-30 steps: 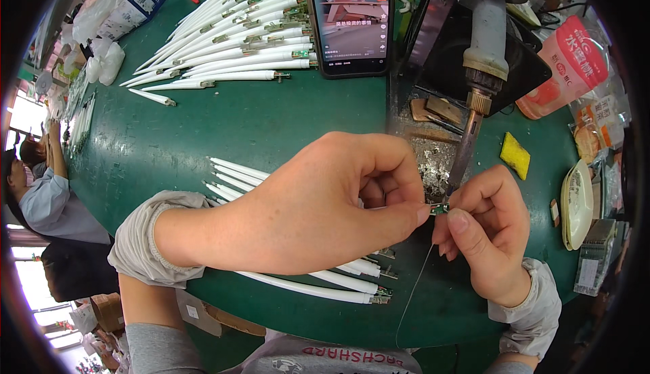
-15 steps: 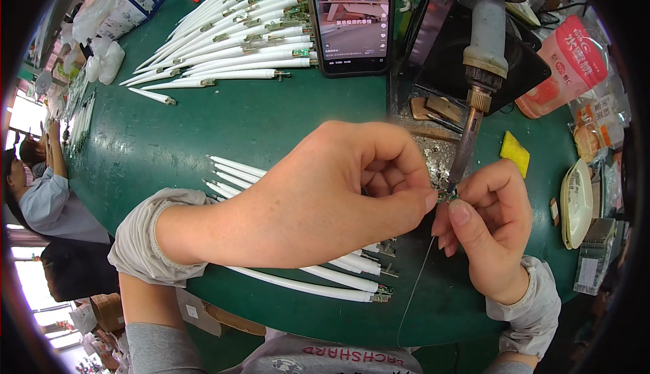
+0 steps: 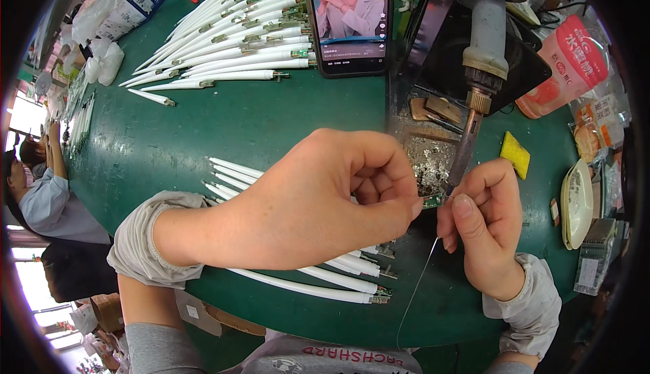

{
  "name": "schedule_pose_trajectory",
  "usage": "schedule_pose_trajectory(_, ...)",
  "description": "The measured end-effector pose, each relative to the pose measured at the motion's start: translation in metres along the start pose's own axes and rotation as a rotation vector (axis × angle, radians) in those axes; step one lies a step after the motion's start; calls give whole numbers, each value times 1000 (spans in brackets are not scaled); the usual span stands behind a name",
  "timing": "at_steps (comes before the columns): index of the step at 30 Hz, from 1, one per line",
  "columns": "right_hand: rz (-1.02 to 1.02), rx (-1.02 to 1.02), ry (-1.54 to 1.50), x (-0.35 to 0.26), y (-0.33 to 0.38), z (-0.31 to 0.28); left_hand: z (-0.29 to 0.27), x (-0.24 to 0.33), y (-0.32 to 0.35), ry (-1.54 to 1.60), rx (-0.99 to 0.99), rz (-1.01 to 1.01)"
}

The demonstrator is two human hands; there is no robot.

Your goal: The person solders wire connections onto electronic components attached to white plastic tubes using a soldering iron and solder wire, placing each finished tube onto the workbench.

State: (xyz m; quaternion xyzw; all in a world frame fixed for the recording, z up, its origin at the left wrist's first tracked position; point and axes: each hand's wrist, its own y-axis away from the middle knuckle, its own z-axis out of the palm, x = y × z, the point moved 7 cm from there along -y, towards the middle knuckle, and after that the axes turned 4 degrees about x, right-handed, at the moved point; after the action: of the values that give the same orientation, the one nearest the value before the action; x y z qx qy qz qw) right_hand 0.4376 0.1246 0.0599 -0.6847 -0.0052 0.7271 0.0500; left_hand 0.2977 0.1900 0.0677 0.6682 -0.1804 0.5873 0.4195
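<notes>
A small green circuit board (image 3: 432, 202) is pinched between the thumb and forefinger of my left hand (image 3: 325, 201), which is closed. My right hand (image 3: 489, 218), closed too, grips a thin strand of solder wire (image 3: 420, 279) that trails down toward the table's near edge. Above the board, a mounted soldering iron (image 3: 467, 140) points downward, its tip at the board between both hands. Beneath my left wrist lie several white tubes (image 3: 305, 286) with small metal and circuit ends; my hand and forearm hide their middles.
A phone (image 3: 352, 22) with a lit screen stands at the back, beside a large pile of white tubes (image 3: 237, 35). Right of the iron are a yellow sponge (image 3: 515, 155), a pink pouch (image 3: 565, 66) and a pale dish (image 3: 575, 201). Another person (image 3: 54, 198) sits at far left.
My left hand has shifted slightly left, so more of the green board shows under the iron's tip. My right hand has moved slightly left too, still holding the wire. The phone's picture differs.
</notes>
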Motion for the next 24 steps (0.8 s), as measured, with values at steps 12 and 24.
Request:
schedule_pose_trajectory(12, -49, -31, 132, 4, 3, -1, -1, -1, 9, -187, 34, 77)
schedule_pose_trajectory(24, -17, -25, 95, 10, 6, -1, 18, 5, 39, -1029, 59, 938)
